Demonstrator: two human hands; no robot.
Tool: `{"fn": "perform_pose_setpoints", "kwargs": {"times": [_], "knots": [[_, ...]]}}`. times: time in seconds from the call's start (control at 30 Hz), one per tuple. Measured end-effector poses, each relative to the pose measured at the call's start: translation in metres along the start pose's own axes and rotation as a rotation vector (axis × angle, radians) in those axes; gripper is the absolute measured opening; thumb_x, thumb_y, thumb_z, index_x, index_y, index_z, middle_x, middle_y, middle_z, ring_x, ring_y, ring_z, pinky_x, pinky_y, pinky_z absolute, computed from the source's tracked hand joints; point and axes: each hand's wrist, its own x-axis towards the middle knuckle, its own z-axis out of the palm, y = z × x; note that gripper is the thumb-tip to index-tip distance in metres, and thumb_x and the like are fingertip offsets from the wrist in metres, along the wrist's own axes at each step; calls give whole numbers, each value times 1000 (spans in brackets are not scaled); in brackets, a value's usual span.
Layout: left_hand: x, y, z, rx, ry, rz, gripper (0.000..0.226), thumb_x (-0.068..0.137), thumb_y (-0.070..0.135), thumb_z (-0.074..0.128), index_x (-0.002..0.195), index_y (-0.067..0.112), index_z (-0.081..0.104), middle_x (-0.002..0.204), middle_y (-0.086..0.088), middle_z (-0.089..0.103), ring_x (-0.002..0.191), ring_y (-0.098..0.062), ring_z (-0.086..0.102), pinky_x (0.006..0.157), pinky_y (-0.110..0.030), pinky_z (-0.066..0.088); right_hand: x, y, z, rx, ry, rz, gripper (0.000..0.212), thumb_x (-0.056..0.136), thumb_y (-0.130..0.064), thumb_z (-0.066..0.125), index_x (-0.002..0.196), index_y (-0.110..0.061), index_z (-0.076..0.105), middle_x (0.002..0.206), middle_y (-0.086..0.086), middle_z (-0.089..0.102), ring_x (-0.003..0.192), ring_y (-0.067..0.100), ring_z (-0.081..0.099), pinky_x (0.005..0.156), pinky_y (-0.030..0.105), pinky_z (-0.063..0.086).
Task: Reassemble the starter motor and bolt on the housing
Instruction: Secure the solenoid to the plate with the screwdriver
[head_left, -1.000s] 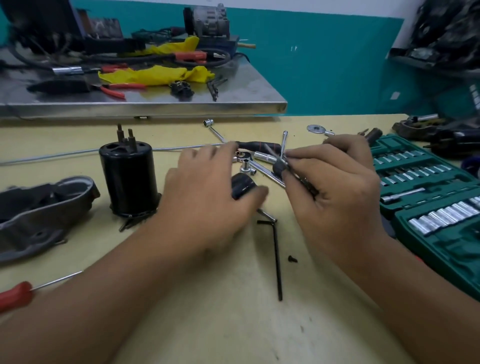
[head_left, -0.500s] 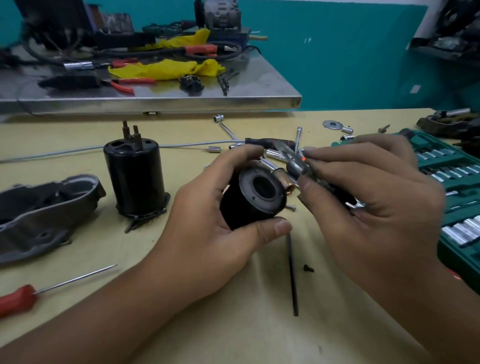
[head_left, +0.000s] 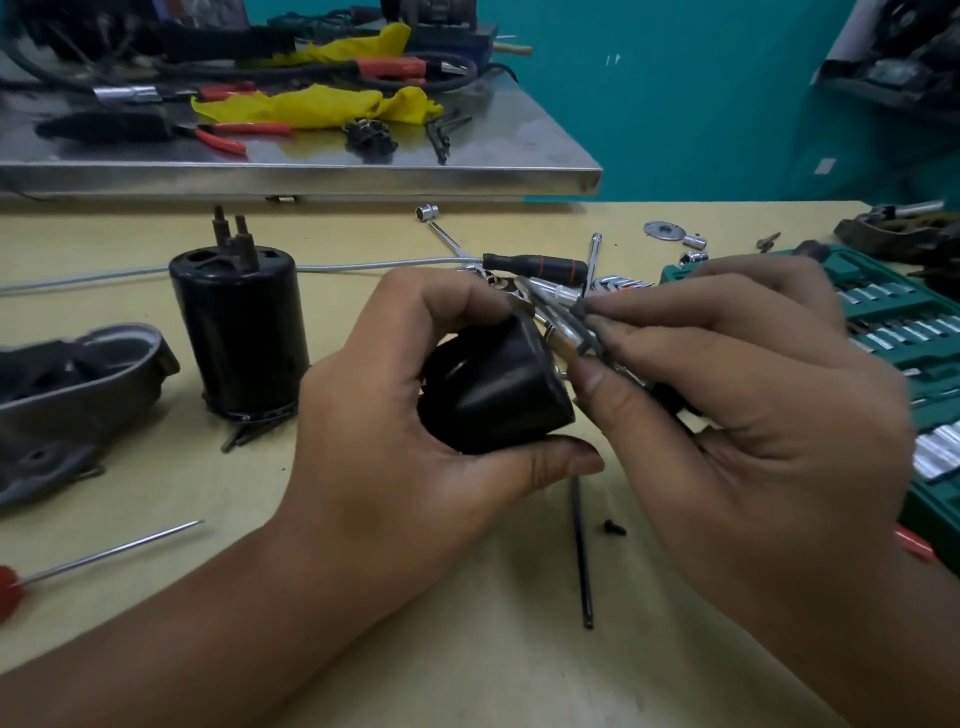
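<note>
Hands raised over counter (head_left: 363, 649), mid-frame. Black cap (head_left: 493, 395) gripped by left hand (head_left: 415, 441), thumb beneath, fingers over top. Shaft (head_left: 563, 332) pinched in right hand (head_left: 727, 415) fingertips, held at cap's rim. Cap judged rigid, light, glossy and likely slippery; best held round sides. Shaft thin, easily dropped. Shaft's far end hidden by fingers; cap's bore not visible. Motor body (head_left: 239, 332) upright at left, housing (head_left: 67, 395) beside it, cut off.

We count two hands (head_left: 415, 431), two black motor cans (head_left: 239, 332), one grey housing (head_left: 78, 395), one green socket case (head_left: 893, 364).
</note>
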Motion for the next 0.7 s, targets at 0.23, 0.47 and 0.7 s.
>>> {"fn": "perform_pose_setpoints", "kwargs": {"times": [0.23,0.47,0.7], "knots": [[0,0,0,-26,79,34,70,61,43,94,113,34,47,114,-6,67,108,-26,70,89,-46,57,-1,-8,3,-7,0,-15,14,96,-13,70,101,-4,80,106,6,74,98,31,52,95,29,42],[2,2,-5,-59,29,42,64,59,39,89,104,28,45,121,-8,64,116,-26,67,95,-48,57,-8,-16,3,-8,1,-40,17,94,-8,66,104,-3,79,110,7,73,97,36,52,92,32,44],[3,2,-4,-159,-14,40,68,55,39,88,110,27,50,121,0,63,114,-15,67,94,-26,54,-7,-17,-2,-11,-17,-51,18,95,-14,67,106,-7,79,113,2,72,99,30,49,91,28,42]]}}
